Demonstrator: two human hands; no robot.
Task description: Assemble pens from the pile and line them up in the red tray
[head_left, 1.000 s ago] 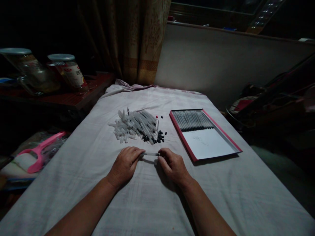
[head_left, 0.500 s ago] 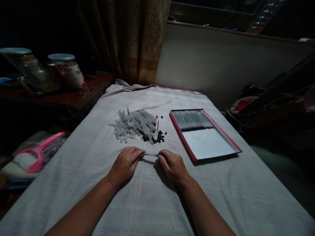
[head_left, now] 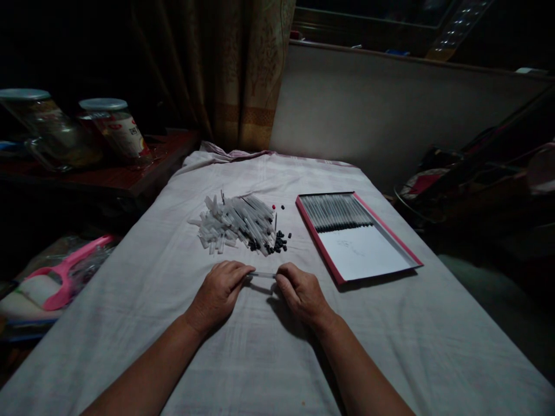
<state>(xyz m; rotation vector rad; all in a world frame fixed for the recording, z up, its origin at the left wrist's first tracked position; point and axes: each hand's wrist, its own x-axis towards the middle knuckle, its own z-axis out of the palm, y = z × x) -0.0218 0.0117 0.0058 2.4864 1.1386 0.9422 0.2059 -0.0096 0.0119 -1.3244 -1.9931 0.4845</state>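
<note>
A slim translucent pen (head_left: 263, 275) lies level between my two hands, just above the cloth. My left hand (head_left: 223, 287) pinches its left end, and my right hand (head_left: 301, 290) grips the right end; both tips are hidden by fingers. Beyond them rests a heap of clear pen barrels and caps (head_left: 236, 222), with small black plugs (head_left: 280, 242) at its right edge. To the right, a shallow pink-edged box (head_left: 338, 268) holds a row of pens (head_left: 336, 212) with black ends, side by side in its far half.
A pale cloth (head_left: 260, 358) covers the table. At the left, a dark red side table (head_left: 160, 159) carries a lidded jar (head_left: 117, 130) and a glass jug (head_left: 60, 141). A pink-handled thing (head_left: 65, 274) sits lower left. One red plug (head_left: 273, 207) lies beyond the heap.
The view has shifted slightly, so everything sits a little further left. Both hands keep the same hold on the pen, with hardly any movement.
</note>
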